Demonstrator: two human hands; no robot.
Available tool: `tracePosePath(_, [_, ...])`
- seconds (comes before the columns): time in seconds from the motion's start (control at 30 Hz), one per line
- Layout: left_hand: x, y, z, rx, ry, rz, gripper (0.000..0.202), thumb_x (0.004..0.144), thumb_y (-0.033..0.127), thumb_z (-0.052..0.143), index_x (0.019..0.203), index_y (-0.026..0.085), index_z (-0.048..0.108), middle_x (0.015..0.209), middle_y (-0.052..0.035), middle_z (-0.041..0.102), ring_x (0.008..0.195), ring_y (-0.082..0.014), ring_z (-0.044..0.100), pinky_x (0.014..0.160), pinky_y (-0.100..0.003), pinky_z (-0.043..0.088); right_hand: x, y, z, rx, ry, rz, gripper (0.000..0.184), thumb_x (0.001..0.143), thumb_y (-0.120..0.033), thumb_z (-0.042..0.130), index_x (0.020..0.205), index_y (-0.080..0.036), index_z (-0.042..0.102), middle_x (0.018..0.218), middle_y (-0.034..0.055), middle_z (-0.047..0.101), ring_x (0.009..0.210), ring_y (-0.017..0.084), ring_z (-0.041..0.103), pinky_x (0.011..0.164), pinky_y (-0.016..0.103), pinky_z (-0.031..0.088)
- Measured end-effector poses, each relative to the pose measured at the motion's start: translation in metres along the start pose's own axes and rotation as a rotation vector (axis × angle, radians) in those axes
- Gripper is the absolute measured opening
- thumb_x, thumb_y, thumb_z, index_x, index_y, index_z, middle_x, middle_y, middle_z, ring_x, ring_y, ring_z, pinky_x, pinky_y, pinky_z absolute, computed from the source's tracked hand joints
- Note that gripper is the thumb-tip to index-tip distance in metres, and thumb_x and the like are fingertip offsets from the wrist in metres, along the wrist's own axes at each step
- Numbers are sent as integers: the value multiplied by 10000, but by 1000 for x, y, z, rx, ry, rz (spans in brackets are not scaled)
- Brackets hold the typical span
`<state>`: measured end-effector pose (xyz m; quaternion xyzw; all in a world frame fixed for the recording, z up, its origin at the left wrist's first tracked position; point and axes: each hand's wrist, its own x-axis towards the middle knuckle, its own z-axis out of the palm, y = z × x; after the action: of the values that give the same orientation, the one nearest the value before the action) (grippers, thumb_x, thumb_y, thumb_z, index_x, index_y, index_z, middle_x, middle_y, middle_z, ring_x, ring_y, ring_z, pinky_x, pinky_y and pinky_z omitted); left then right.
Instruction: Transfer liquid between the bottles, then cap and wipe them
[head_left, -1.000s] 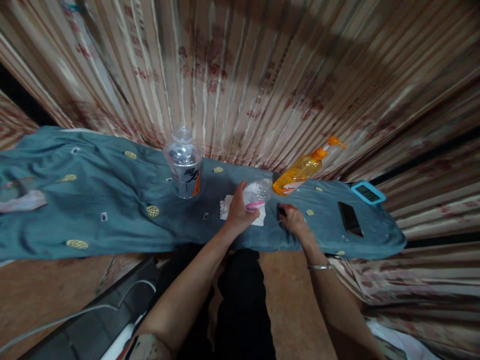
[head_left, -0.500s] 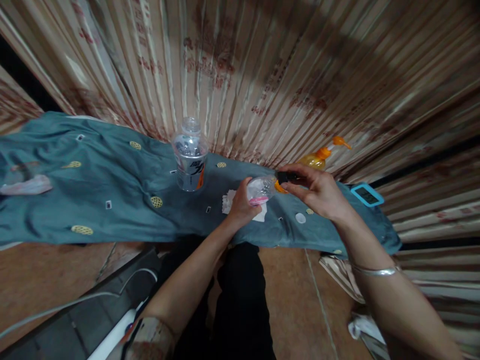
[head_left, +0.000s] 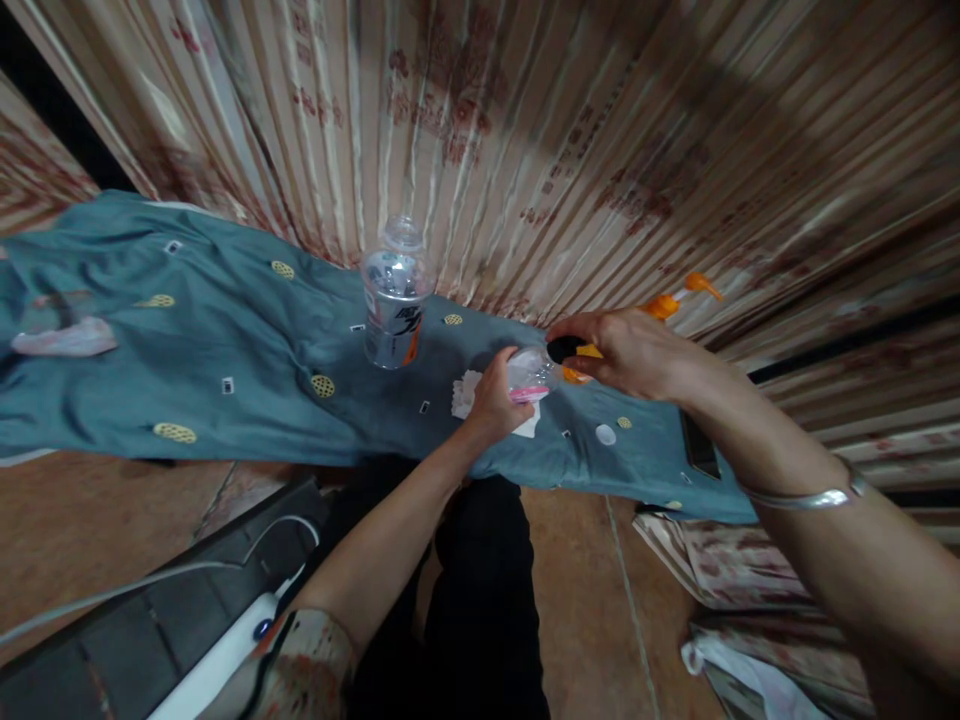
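My left hand (head_left: 496,398) is wrapped round a small clear plastic bottle (head_left: 531,374) with a pink band, tilted so its neck points right. My right hand (head_left: 626,352) pinches a black round cap-like piece (head_left: 566,348) with an orange part (head_left: 577,376) beside it, close to the bottle's neck. Whether the orange part touches the neck I cannot tell. Under the small bottle lies a white tissue (head_left: 465,392). Behind my right hand, an orange pump head (head_left: 701,286) shows; the body of that pump bottle is hidden.
A larger clear uncapped bottle (head_left: 396,300) stands left of my hands on the green cloth (head_left: 255,340). A white disc (head_left: 605,435) lies at right, with a dark phone-like object (head_left: 699,445) under my forearm. A pleated curtain (head_left: 495,150) hangs behind.
My right hand has turned and moved slightly right; the black piece and orange part now sit farther from the bottle's neck. My forearm now covers the blue-framed clock. The view has shifted.
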<state>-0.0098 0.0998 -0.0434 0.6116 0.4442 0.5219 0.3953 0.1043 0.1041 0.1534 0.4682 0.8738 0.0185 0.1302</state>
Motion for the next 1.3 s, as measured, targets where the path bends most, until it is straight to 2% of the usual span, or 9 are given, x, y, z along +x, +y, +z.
tracePosePath(0.43, [-1, 3, -1, 2, -5, -5, 833, 559, 77, 663, 1333, 158, 367, 1396, -160, 499, 1289, -321, 494, 1109, -471, 378, 11, -9, -6, -209, -136, 51, 193, 943, -293, 561, 1070, -167, 631, 880, 46, 636, 833, 191, 613, 648, 265, 355])
tracePosePath(0.6, [-1, 5, -2, 7, -18, -14, 834, 567, 85, 662, 1341, 138, 357, 1396, -176, 497, 1288, -319, 495, 1102, -474, 388, 14, -8, 1, -338, -60, 88, 442, 995, -494, 421, 890, -128, 645, 752, 96, 610, 724, 220, 600, 568, 280, 276])
tracePosePath(0.67, [-1, 5, -2, 3, -17, -17, 836, 571, 87, 661, 1346, 141, 353, 1396, -176, 499, 1281, -318, 500, 1098, -478, 391, 13, -6, 0, -335, -48, 102, 467, 989, -527, 421, 915, -124, 644, 763, 99, 616, 748, 230, 608, 575, 285, 278])
tracePosePath(0.8, [-1, 4, -1, -9, -7, -7, 828, 568, 87, 663, 1337, 158, 366, 1381, -161, 511, 1272, -317, 506, 1100, -477, 387, 11, -3, -6, -132, -61, 26, 331, 886, -326, 654, 1176, -177, 600, 1015, 44, 643, 955, 206, 610, 705, 257, 372])
tracePosePath(0.87, [-1, 4, -1, -9, -3, -10, 827, 564, 87, 666, 1332, 167, 370, 1371, -154, 519, 1266, -321, 511, 1096, -482, 390, 11, -3, -6, -104, -92, 13, 330, 872, -244, 650, 1195, -193, 602, 1016, 25, 642, 936, 182, 608, 727, 245, 384])
tracePosePath(0.97, [-1, 3, -1, -4, -2, -15, 822, 568, 91, 667, 1330, 163, 366, 1368, -159, 520, 1260, -326, 515, 1088, -487, 397, 14, -4, -2, -190, -117, 60, 258, 943, -340, 558, 1100, -154, 643, 881, 58, 642, 793, 192, 601, 648, 271, 363])
tracePosePath(1.1, [-1, 5, -2, -5, -1, -3, 815, 573, 92, 661, 1329, 157, 363, 1371, -161, 515, 1267, -318, 511, 1087, -475, 404, 13, -3, 2, -291, -26, 86, 438, 978, -504, 454, 953, -117, 656, 806, 112, 633, 759, 229, 603, 598, 290, 325])
tracePosePath(1.23, [-1, 6, -2, -6, -14, -9, 815, 570, 83, 651, 1333, 132, 368, 1383, -174, 502, 1281, -327, 498, 1095, -484, 397, 10, 0, -3, -101, 15, 13, 459, 856, -339, 684, 1260, -157, 563, 1049, 59, 645, 933, 208, 614, 721, 258, 400])
tracePosePath(1.3, [-1, 5, -2, -8, -13, -2, 822, 565, 79, 653, 1335, 114, 367, 1382, -185, 501, 1285, -331, 493, 1097, -486, 395, 10, -1, -4, -82, 1, -3, 450, 839, -244, 685, 1270, -185, 565, 1055, 31, 644, 925, 186, 613, 741, 246, 400])
